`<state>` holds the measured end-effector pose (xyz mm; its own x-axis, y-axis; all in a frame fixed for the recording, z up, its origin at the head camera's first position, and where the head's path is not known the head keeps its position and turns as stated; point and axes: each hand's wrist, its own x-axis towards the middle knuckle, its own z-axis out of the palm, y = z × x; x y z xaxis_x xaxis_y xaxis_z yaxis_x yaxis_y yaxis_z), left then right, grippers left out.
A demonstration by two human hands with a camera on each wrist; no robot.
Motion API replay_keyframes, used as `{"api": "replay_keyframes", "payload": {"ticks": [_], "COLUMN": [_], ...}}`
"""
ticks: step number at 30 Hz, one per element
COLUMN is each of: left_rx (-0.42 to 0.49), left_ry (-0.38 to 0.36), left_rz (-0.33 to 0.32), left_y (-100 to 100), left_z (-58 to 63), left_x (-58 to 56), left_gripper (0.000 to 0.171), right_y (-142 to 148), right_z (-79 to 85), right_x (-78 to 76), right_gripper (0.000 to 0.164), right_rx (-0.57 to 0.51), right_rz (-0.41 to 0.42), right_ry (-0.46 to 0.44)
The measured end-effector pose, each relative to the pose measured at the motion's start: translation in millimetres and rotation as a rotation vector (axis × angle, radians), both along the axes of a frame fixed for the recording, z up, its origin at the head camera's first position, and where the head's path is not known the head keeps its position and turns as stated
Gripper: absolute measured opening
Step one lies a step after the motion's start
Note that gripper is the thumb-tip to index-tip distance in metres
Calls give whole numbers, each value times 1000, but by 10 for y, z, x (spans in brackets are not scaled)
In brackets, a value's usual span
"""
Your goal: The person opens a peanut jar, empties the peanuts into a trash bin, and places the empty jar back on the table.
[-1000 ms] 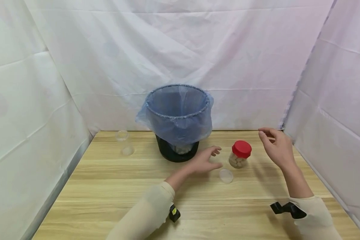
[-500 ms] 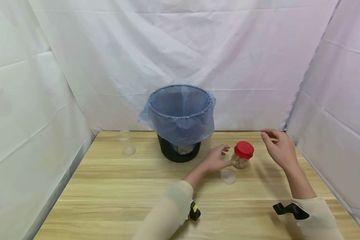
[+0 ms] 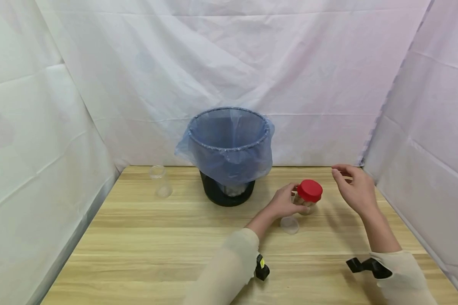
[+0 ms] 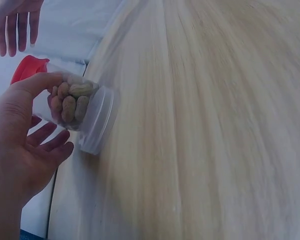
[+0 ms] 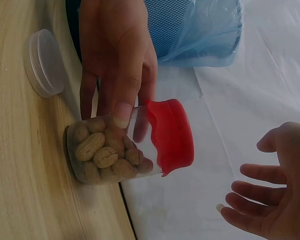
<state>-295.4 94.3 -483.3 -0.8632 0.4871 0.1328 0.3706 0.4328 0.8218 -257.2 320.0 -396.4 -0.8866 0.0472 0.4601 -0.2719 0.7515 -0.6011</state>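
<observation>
A clear jar of peanuts (image 3: 304, 205) with a red cover over its top stands upright on the table. My left hand (image 3: 284, 202) is at its left side. In the right wrist view, the thumb lies on the near wall of the jar (image 5: 108, 152) and the fingers reach round the far side. The left wrist view has the thumb across the jar (image 4: 70, 102) too. Beside it lies a loose translucent round lid (image 3: 289, 225). My right hand (image 3: 356, 189) hovers to the right of the jar, fingers loosely bent, holding nothing.
A black mesh bin (image 3: 229, 199) lined with a blue bag (image 3: 233, 163) stands at the back middle. An uncovered clear jar (image 3: 160, 182) is at the back left. White cloth (image 3: 229, 63) walls the table (image 3: 145, 245) on the back and sides.
My left hand has moved right, from beside the bin to the peanut jar, and its thumb and fingers have come round the jar. The right hand has stayed nearly still.
</observation>
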Motion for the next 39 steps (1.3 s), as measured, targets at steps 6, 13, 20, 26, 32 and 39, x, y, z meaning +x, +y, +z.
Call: {"api": "replay_keyframes", "payload": {"ticks": [6, 13, 20, 26, 32, 39], "left_rx": [35, 60, 28, 20, 40, 52], "left_ry": [-33, -69, -68, -70, -92, -104], "left_rz": [3, 9, 24, 18, 18, 33], "left_y": [53, 120, 141, 139, 137, 129], "left_z": [17, 18, -1, -5, -26, -25], "left_x": [0, 2, -23, -23, -17, -12], "left_gripper": [77, 75, 70, 66, 63, 63], "right_y": [-5, 20, 22, 10, 12, 12], "right_z": [-12, -13, -9, -11, 3, 8], "right_x": [-11, 2, 5, -5, 3, 2], "right_gripper": [39, 40, 40, 40, 40, 41], "right_rx": [7, 21, 21, 15, 12, 13], "right_rz": [6, -6, -16, -11, -14, -17], "right_ry": [-7, -16, -17, -13, -7, -8]}}
